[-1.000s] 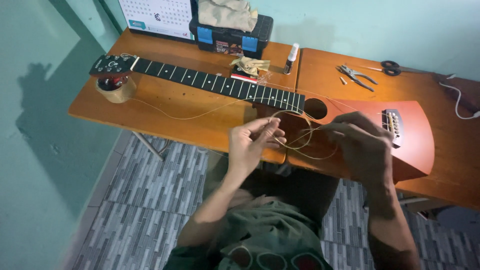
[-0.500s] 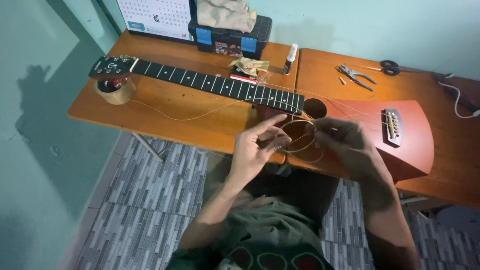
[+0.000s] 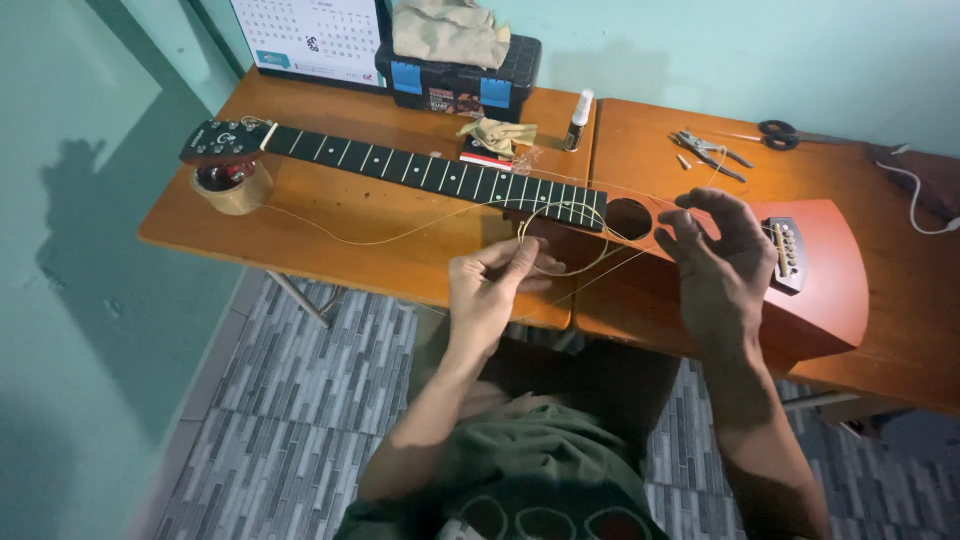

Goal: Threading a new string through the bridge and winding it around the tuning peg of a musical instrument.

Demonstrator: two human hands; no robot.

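Observation:
A small red-brown guitar point(image 3: 820, 290) lies across two wooden tables, its black fretboard point(image 3: 430, 172) running left to the headstock point(image 3: 222, 140). My left hand point(image 3: 492, 288) pinches a loose coil of thin guitar string point(image 3: 562, 250) just below the fretboard's end. The string trails left across the table toward the headstock. My right hand point(image 3: 715, 262) hovers over the guitar body beside the sound hole point(image 3: 628, 218), fingers curled, with a strand of the same string running to it. The bridge point(image 3: 785, 255) lies right of that hand.
A roll of tape point(image 3: 232, 188) props the headstock. At the back stand a black toolbox point(image 3: 458, 78) with a cloth on top, a calendar point(image 3: 310, 35), a small bottle point(image 3: 578, 120), pliers point(image 3: 705, 150) and scissors point(image 3: 785, 135). A white cable point(image 3: 915, 200) lies far right. Tiled floor below.
Both hands have lifted slightly and spread apart; the string coil, earlier bunched between them over the sound hole, now hangs as a wider loop from my left fingers.

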